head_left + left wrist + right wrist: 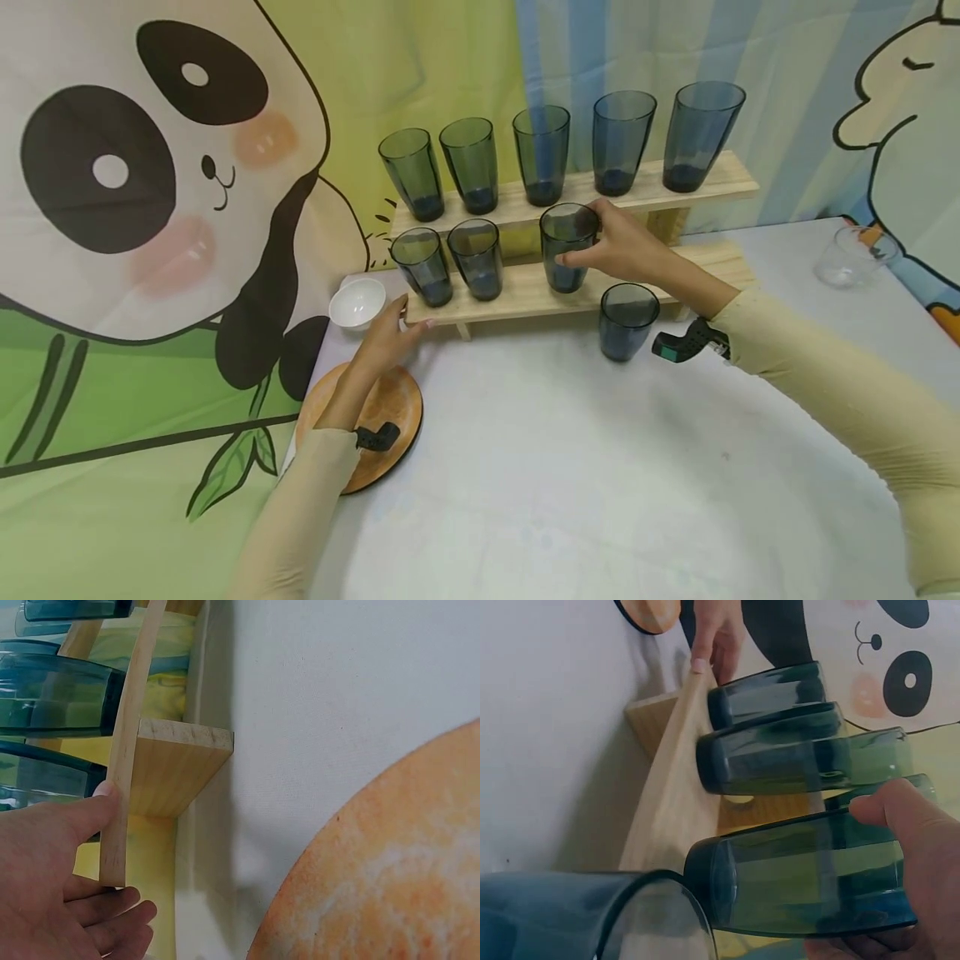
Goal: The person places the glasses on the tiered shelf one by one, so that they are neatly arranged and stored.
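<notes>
My right hand [618, 242] grips a dark blue-grey glass tumbler [562, 271] round its side, thumb toward the front. That tumbler is upright, its base at the lower board of a two-tier wooden shelf [517, 293]. With the thumb on top and fingers curled beneath, my left hand [384, 340] holds the left end of the lower board [124, 780]. Two more tumblers [480, 262] stand on that board, left of the gripped one. Several matching tumblers [542, 158] line the upper board. Another tumbler [626, 325] stands on the table in front of the shelf.
A white bowl [357, 305] sits left of the shelf, behind my left hand. Under my left forearm lies a round orange-brown plate or board [401, 408]. A clear glass bowl [843, 262] stands at the far right of the white table [540, 467]. Patterned cloth hangs behind.
</notes>
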Demonstrator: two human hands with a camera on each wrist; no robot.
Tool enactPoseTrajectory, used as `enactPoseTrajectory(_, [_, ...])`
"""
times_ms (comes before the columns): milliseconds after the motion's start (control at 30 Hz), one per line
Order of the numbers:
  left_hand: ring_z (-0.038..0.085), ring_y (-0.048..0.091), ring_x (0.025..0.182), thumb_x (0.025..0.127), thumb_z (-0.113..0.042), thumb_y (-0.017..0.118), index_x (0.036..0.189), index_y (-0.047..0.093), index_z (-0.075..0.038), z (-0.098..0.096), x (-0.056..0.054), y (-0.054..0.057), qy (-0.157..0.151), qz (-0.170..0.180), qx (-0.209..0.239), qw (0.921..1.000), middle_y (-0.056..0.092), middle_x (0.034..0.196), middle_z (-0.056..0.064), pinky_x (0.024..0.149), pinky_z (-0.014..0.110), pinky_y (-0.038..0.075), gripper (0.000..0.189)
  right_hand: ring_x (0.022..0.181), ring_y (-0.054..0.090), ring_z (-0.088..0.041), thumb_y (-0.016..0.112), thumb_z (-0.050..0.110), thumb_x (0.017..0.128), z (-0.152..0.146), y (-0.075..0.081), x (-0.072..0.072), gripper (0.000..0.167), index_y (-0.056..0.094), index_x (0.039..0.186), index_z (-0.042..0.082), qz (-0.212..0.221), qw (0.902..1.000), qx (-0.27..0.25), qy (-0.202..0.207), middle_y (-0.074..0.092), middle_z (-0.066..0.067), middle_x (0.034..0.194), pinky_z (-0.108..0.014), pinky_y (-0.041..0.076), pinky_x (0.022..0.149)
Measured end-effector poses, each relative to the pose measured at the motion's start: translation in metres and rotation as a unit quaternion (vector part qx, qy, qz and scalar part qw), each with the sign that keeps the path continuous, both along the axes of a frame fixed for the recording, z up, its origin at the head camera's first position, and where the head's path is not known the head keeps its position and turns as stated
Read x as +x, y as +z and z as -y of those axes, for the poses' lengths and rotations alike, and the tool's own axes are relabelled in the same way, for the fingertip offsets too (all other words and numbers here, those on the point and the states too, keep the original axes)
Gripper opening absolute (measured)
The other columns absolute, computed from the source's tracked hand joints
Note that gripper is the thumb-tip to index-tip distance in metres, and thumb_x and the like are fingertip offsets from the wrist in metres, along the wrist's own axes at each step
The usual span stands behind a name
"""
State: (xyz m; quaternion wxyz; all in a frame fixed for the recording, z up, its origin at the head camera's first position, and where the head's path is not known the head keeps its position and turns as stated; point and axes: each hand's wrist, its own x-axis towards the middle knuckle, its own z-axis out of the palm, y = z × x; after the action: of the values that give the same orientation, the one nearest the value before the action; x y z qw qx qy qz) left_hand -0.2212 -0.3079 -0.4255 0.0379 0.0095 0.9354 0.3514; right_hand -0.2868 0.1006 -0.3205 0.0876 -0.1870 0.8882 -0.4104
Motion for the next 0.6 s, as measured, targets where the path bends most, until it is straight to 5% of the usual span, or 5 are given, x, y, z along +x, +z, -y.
enactPoseTrajectory(600, [0.042,0.035,0.154,0.103,-0.045,0.068,0.166,0.025,-0.001,0.000,0.000,0.000,0.002,0.008,-0.003,1.0000,0.039,0.164,0.026,0.126,0.058,0.029,0.088,0.108,0.053,-0.034,0.082,0.042,0.091,0.025,-0.021,-0.015,0.078,0.043,0.142,-0.002,-0.011,0.9999,0.001,0.007,0.051,-0.020,0.129,-0.048,0.046,0.090])
